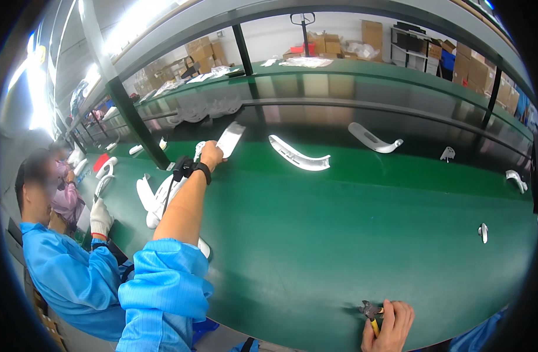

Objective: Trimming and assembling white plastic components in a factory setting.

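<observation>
My left arm reaches far forward over the green table, with a black strap and device on the wrist. My left hand (pixel 212 154) is closed on the near end of a white curved plastic part (pixel 231 139). A small white piece (pixel 199 151) shows just beside its fingers. Close to the table's near edge, my right hand (pixel 393 326) is curled round the yellow handles of a pair of cutting pliers (pixel 371 312), whose dark jaws point away from me. Below my left forearm lies a pile of white plastic parts (pixel 157 205), partly hidden by the arm.
Farther off lie a white curved shell (pixel 298 155), another curved part (pixel 374 138) and a small white bracket (pixel 447 154). Small white pieces (pixel 516 181) sit at right. A co-worker's gloved hand (pixel 101 219) holds a white curved part at left. A dark post (pixel 131 120) rises from the table.
</observation>
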The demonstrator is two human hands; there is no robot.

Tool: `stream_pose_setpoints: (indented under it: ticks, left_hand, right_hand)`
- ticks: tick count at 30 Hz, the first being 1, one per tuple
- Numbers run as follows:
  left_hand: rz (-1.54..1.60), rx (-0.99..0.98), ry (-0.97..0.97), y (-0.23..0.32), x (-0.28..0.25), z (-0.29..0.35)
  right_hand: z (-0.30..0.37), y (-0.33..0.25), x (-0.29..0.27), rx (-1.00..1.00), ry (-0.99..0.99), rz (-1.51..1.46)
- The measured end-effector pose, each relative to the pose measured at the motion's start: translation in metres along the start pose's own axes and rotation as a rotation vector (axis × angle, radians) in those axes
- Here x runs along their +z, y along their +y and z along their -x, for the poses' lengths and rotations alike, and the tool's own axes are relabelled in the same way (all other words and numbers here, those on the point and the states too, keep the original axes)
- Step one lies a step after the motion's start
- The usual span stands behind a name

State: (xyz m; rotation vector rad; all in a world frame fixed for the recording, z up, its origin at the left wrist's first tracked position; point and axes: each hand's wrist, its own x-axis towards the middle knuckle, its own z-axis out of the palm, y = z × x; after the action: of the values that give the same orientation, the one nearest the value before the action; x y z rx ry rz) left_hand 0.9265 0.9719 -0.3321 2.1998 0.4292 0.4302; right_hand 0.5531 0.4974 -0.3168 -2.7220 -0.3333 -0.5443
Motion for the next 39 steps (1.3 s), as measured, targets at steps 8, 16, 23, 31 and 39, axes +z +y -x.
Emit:
stream_pose_setpoints:
  ticks: [8,16,23,31,39]
  left_hand:
    - [0.120,-0.062,-0.056,0.005,0.031,0.006]
    - [-0.077,0.052,-0.051,0.033,0.050,0.029]
    - [-0.086,0.060,-0.161,0.038,0.044,0.018]
    - [1.036,-0.064,-0.481,0.096,0.000,0.154]
    - [1.357,-0.370,-0.845,0.070,-0.058,0.412]
  right_hand:
    - [-0.002,-0.004,-0.002,-0.003,-0.030,0.010]
    - [-0.002,-0.006,0.003,0.008,-0.020,0.024]
    - [-0.006,-0.012,0.006,-0.013,0.002,0.015]
    - [0.005,-0.016,0.004,-0.013,0.048,0.018]
    - [0.019,-0.013,0.016,-0.121,0.227,-0.340]
